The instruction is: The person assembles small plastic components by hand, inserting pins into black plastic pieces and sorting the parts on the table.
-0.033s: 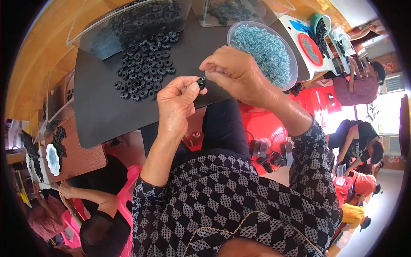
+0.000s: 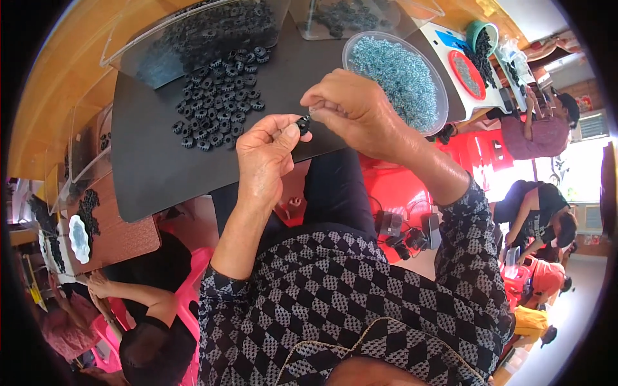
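My left hand [image 2: 267,151] is closed, pinching a small black toothed plastic ring [image 2: 302,125] between thumb and fingers above the table's near edge. Right beside the ring is my right hand [image 2: 347,109], its thumb and forefinger pressed together. Something tiny may be at those fingertips, too small to make out. A loose heap of similar black toothed parts [image 2: 219,103] lies on the dark table [image 2: 154,174], left of my hands. Past my right hand stands a round clear tub [image 2: 443,106] full of small shiny bluish metal pieces [image 2: 393,74].
At the back, a clear bin [image 2: 161,74] holds more black parts, with another clear bin [image 2: 309,29] to its right. A red round tray [image 2: 468,74] and a green bowl [image 2: 494,37] stand at far right. Co-workers sit on both sides; red stools [image 2: 402,186] are below.
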A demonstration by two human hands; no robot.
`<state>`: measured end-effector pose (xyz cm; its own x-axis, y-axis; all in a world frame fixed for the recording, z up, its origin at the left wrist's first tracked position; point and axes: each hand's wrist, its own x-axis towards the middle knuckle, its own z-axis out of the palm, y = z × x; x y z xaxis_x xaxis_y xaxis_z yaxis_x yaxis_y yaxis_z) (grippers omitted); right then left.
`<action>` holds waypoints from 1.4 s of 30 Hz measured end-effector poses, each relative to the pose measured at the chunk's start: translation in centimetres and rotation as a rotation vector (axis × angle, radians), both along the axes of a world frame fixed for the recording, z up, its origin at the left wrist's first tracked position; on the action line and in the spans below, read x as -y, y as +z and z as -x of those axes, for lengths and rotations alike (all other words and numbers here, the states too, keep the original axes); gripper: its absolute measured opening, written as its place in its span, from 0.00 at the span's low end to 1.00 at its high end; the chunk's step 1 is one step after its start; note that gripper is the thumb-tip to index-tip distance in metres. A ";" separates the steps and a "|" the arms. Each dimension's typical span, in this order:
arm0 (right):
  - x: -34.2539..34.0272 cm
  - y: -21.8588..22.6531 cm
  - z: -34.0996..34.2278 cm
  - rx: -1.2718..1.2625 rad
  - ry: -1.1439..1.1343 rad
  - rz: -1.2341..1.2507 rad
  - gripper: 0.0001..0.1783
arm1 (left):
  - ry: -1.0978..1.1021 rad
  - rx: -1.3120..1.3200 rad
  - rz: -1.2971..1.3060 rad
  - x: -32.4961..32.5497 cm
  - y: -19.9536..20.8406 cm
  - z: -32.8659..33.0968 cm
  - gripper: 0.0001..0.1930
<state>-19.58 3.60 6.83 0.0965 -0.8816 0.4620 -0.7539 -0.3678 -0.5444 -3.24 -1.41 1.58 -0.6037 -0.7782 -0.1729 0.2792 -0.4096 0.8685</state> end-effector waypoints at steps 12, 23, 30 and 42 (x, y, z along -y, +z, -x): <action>-0.5 -1.0 -1.6 -0.332 0.029 0.249 0.17 | 0.000 -0.122 -0.065 -0.1 -0.6 0.4 0.07; -0.5 -1.8 -2.9 -0.451 0.016 0.353 0.20 | -0.008 -0.235 -0.146 0.2 -0.9 1.4 0.06; 0.2 -1.6 -1.9 -0.171 -0.177 0.366 0.15 | 0.046 -0.239 -0.178 1.1 -0.1 0.9 0.09; 0.3 -3.0 -4.6 -0.124 -0.173 0.302 0.10 | 0.105 -0.399 -0.311 2.1 0.5 2.1 0.07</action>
<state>-15.02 3.31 3.85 0.0299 -0.7157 0.6978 -0.8725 -0.3593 -0.3311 -5.34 -3.51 2.09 -0.5909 -0.7868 -0.1781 0.6177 -0.5833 0.5274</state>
